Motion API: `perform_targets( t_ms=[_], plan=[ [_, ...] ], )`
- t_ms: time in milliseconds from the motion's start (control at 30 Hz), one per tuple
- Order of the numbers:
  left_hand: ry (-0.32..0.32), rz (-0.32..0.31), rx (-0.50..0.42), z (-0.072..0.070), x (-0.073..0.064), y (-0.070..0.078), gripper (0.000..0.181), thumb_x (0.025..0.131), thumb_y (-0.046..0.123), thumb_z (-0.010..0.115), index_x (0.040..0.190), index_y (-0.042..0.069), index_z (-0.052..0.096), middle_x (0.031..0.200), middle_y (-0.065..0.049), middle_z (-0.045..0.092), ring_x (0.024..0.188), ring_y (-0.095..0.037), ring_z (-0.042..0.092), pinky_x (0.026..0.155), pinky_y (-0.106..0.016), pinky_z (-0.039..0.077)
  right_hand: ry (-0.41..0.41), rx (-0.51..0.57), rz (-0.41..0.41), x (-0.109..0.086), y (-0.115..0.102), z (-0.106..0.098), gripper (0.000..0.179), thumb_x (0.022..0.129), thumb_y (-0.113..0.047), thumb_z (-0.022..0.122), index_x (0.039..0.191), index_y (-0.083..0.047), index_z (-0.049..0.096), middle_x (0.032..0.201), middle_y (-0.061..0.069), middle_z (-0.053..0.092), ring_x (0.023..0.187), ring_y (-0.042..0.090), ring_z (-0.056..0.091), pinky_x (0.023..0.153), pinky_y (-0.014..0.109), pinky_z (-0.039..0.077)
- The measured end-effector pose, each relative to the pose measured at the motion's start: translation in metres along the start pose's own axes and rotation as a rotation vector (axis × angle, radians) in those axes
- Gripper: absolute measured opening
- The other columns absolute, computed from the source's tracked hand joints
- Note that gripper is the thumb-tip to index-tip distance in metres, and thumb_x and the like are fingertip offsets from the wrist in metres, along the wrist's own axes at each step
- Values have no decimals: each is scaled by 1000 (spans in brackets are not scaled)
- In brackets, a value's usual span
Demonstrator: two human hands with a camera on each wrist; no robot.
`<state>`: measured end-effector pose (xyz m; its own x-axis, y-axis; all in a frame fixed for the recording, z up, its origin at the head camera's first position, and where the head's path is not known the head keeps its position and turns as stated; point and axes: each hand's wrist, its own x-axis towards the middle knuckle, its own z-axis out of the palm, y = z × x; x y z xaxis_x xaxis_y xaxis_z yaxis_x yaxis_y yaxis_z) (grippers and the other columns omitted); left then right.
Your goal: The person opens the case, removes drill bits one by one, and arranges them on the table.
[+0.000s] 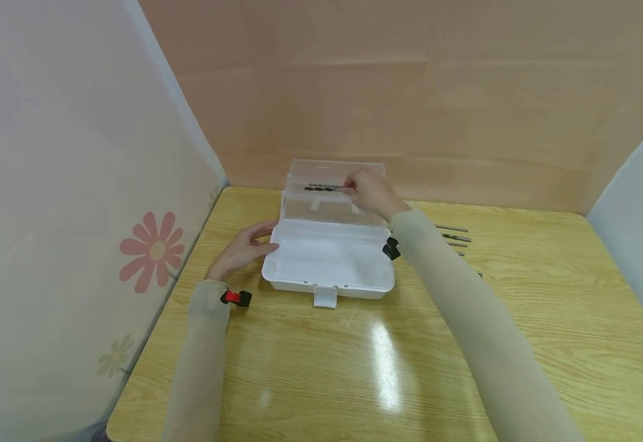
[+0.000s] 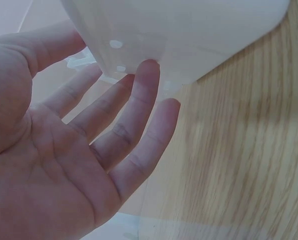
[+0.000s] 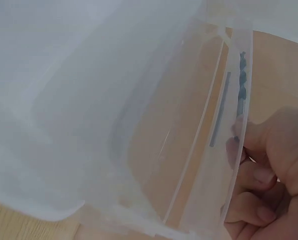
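Note:
A white plastic case lies open on the table, its translucent lid folded back. My right hand pinches the shank end of a spiral drill bit over the lid, the bit lying sideways. A thinner drill bit rests in the lid's tray beside it in the right wrist view. At the case's left end, my left hand has its fingers loosely extended. Its fingertips touch the case's outer side wall in the left wrist view.
Several more drill bits lie on the wooden table to the right, partly behind the right sleeve. A latch hangs from the case's front. Behind the table hangs an orange-brown sheet; a flowered sheet borders the left.

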<state>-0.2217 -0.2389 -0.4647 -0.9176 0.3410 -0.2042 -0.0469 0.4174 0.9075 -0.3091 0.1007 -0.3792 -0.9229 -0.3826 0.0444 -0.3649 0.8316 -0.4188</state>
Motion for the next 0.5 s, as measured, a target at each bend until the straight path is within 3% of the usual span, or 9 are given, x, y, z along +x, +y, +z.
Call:
perform_targets(
  t_ms=[333, 500],
  plan=[
    [-6, 18, 6, -2, 1, -1, 71, 104, 29, 71, 167, 25, 39, 171, -16, 36, 147, -47, 48, 118, -61, 46, 38, 84, 12, -20, 13, -9, 25, 110, -22, 61, 124, -6, 73, 123, 12, 74, 121, 33, 66, 110, 54, 50],
    [-9, 16, 4, -2, 1, -1, 71, 105, 29, 71, 168, 25, 38, 173, -15, 35, 148, -47, 48, 119, -61, 45, 68, 119, 24, -34, 17, -15, 26, 110, -23, 60, 125, -5, 72, 124, 13, 73, 107, 33, 65, 105, 55, 49]
  ],
)
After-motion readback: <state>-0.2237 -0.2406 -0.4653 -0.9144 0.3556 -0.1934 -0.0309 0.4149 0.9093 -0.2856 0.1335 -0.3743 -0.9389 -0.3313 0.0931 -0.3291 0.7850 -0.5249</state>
